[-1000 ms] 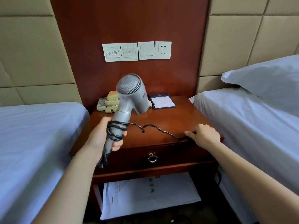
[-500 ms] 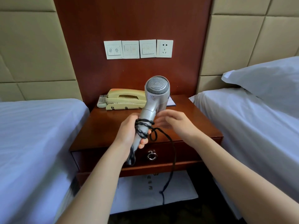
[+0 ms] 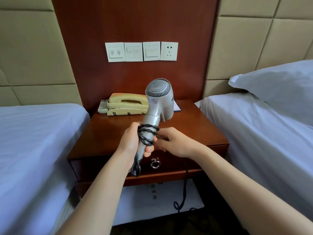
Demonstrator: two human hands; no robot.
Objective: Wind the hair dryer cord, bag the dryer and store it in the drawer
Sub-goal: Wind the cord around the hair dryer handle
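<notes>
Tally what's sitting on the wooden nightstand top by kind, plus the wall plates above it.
Beige corded telephone: 1
White remote control: 1
Dark-edged notepad, mostly hidden behind the silver hair dryer: 1
White switch plates: 3
White socket plate: 1
Total: 7

Hotel bedside between two made beds

A cream telephone (image 3: 127,106) and a remote control (image 3: 102,106) sit at the back of the nightstand top (image 3: 194,126); four wall plates (image 3: 141,51), three of switches and one a socket, above; a white pillow (image 3: 274,87) at right.
</notes>
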